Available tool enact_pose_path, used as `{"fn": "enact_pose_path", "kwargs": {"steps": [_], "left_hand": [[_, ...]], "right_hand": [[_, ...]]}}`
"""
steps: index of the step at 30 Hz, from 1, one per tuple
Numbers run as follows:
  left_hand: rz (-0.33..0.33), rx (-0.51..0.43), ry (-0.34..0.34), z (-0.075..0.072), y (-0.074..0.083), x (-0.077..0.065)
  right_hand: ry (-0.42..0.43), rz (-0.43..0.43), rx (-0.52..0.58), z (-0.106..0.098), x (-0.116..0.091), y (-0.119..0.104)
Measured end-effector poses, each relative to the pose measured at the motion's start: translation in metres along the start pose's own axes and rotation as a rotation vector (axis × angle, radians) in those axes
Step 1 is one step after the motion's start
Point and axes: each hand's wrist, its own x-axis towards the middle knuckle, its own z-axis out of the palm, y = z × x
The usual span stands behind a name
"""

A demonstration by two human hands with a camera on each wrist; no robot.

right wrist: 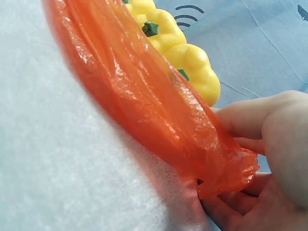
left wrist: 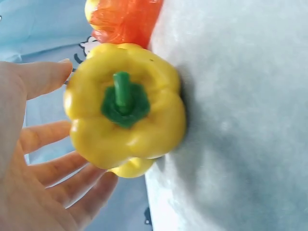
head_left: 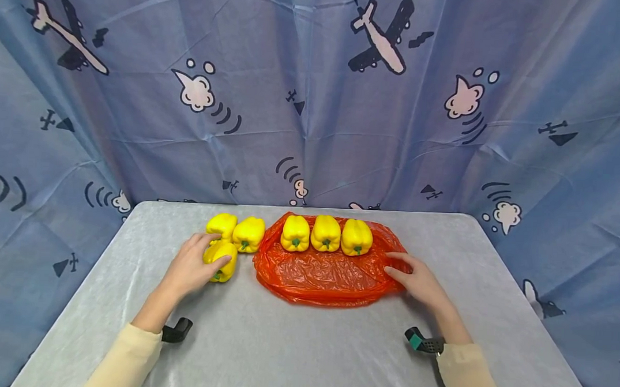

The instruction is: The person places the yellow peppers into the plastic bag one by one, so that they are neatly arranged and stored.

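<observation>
My left hand (head_left: pixel 191 264) reaches around the nearest yellow bell pepper (left wrist: pixel 161 115) on the left, thumb and fingers spread on either side of it. In the left wrist view its green stem faces the camera, and the fingers look loosely extended, without a clear grip. Two more yellow peppers, one left (head_left: pixel 221 225) and one right (head_left: pixel 249 235), stand just behind it. At the right end of a red plastic bag (head_left: pixel 316 277), my right hand (head_left: pixel 417 280) holds the bag's edge between thumb and fingers. The fingers are partly hidden behind the film.
Three yellow peppers, left (head_left: pixel 295 233), middle (head_left: pixel 326 233) and right (head_left: pixel 357 238), stand in a row along the back of the bag. A pale cloth covers the table (head_left: pixel 292 354). Behind its far edge hangs a blue curtain (head_left: pixel 313 130) with printed airplanes.
</observation>
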Motion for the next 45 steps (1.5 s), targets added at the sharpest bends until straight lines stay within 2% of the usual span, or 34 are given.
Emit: {"fn": "enact_pose_path", "kwargs": {"steps": [8,14,17,29,45], "left_hand": [[-0.024,-0.04,-0.062,0.005,-0.008,-0.003],[-0.035,-0.05,-0.137,0.002,-0.012,-0.002],[-0.032,-0.052,-0.152,0.0,-0.014,-0.001],[-0.032,-0.045,-0.105,0.0,-0.016,-0.001],[0.017,-0.01,-0.031,-0.005,0.003,-0.002]], "right_hand": [[-0.001,0.015,0.006,0.001,-0.001,0.0],[-0.001,0.024,0.006,0.001,0.001,0.001],[-0.001,0.028,0.005,0.001,0.002,0.001],[-0.002,0.026,0.017,0.0,0.001,0.002],[-0.009,0.051,0.025,0.001,0.0,0.0]]}}
